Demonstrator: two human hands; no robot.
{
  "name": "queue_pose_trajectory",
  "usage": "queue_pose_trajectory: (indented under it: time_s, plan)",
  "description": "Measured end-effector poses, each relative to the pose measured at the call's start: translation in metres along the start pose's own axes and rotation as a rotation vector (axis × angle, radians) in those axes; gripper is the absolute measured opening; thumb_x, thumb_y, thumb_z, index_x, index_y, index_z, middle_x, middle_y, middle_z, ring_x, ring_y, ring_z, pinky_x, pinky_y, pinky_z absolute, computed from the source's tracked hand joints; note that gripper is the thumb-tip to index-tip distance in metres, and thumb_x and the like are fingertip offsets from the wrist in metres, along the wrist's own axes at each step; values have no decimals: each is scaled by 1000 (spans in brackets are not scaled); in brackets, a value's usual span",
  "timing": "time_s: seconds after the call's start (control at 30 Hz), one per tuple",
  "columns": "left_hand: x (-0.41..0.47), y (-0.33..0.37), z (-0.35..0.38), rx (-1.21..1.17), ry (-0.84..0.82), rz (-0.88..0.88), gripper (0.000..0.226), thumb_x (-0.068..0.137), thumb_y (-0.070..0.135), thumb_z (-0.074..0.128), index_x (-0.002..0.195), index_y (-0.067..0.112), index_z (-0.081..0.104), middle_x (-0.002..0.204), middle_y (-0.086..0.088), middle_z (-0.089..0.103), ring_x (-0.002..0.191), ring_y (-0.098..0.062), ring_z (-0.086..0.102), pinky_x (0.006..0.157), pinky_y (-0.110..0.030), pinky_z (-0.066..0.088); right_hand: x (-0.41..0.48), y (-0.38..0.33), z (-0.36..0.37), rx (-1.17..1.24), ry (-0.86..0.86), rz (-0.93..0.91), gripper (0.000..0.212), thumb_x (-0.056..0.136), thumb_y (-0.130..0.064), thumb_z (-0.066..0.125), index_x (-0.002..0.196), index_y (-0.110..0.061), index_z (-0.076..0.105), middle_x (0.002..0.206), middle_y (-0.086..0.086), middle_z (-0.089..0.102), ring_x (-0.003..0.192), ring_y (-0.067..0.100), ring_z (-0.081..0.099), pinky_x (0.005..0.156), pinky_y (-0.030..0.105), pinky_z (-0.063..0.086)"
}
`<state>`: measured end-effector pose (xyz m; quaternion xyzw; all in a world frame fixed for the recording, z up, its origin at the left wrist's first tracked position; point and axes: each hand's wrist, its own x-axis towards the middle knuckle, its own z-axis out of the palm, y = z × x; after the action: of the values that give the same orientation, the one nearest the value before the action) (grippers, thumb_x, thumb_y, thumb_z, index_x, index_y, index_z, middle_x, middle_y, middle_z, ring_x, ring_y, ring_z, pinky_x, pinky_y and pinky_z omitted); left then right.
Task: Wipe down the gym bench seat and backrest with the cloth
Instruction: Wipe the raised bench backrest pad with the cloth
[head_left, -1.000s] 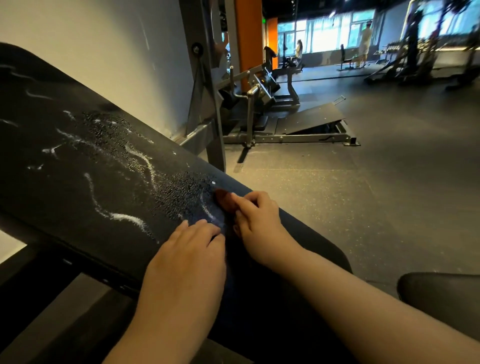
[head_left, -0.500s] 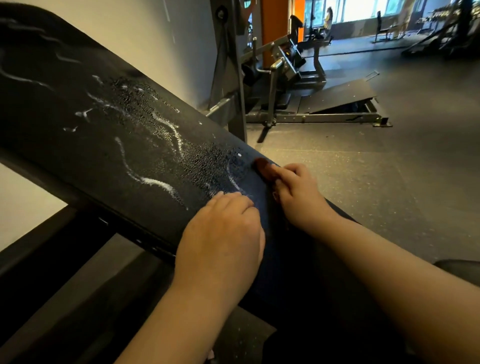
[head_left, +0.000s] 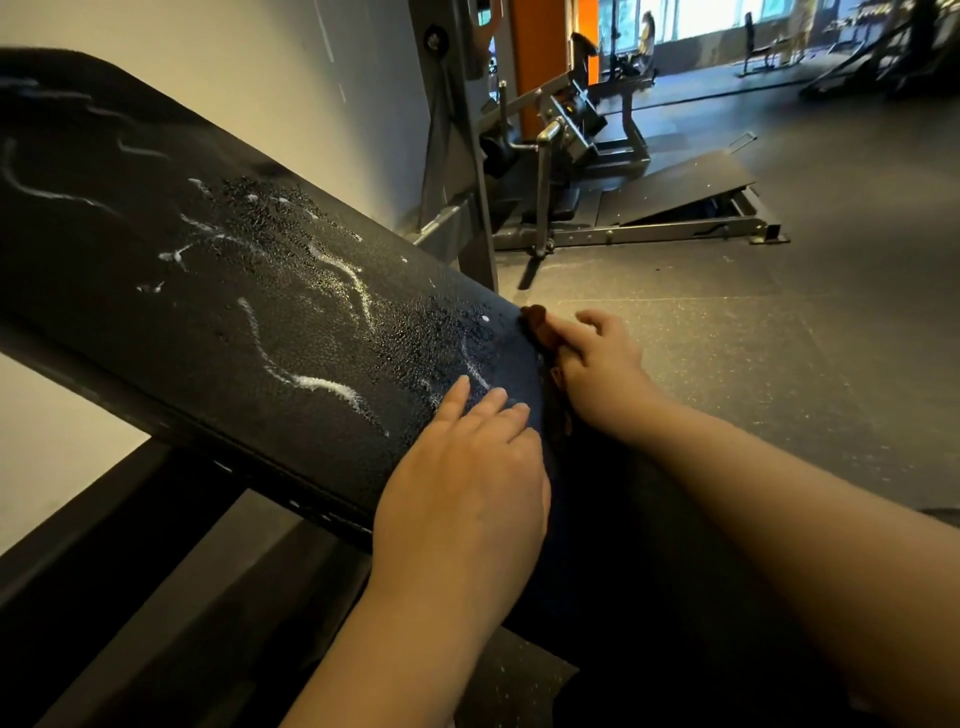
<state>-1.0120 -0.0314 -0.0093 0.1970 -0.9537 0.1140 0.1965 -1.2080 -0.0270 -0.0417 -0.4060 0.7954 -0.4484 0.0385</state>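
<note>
The black inclined backrest fills the left of the head view, streaked with white foam lines and droplets. A dark blue cloth lies over its lower right part, with a brown edge at the pad's far rim. My left hand lies flat on the cloth, fingers together and pointing up the pad. My right hand is at the pad's far rim, its fingers pinched on the cloth's brown edge. The seat is not clearly in view.
A grey steel upright stands just behind the backrest against the pale wall. Beyond it sits a machine with a sloped foot plate. Speckled rubber floor stretches to the right. People stand far off by the windows.
My right hand has slid with the cloth's brown edge from on top of the pad out to its far rim. My left hand stays flat on the cloth. The view has tilted down.
</note>
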Motion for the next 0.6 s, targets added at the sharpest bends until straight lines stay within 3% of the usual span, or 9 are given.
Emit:
queue_pose_trajectory:
  time_s: [0.1,0.2,0.33,0.43,0.5,0.6]
  plan:
    - [-1,1,1,-21,-3,1,31,85,24,54,98,12,79,114,-2,74,117,-19,65,107,-44,47,-10,-14,4,93,-2,-59,45,103,-8,43,146,-18,51,149,4,44,138,23,40,111,22,27]
    - [-1,1,-1,-38,2,-13,33,87,24,54,107,11,77,118,-1,73,120,-17,64,108,-40,47,-53,-22,3,175,2,-205,44,103,-10,48,146,-20,51,145,-4,48,133,6,42,105,4,24]
    - [1,1,-5,-26,-23,-13,43,89,29,43,108,11,77,118,0,73,118,-15,64,108,-38,48,-56,-12,-7,169,-116,-316,47,102,-6,49,146,-24,51,140,-15,45,120,-16,39,101,-4,22]
    - [1,0,-4,-10,-34,-9,38,87,27,50,104,11,79,116,-1,73,117,-16,65,106,-40,49,-15,-1,-7,126,-35,-193,44,102,-3,45,143,-15,55,142,-1,51,125,-1,44,105,3,25]
    - [-1,1,-3,-24,-24,-15,35,86,26,52,103,11,79,116,-1,74,117,-16,65,106,-40,49,-3,-1,0,121,39,-90,41,102,-6,45,140,-14,58,139,3,53,131,17,46,113,20,29]
    - [-2,2,-4,-35,-31,-11,42,87,28,43,101,12,79,114,1,74,116,-15,66,106,-39,49,-26,-8,4,159,32,-101,39,102,-10,48,139,-18,58,127,-3,54,123,18,50,112,31,37]
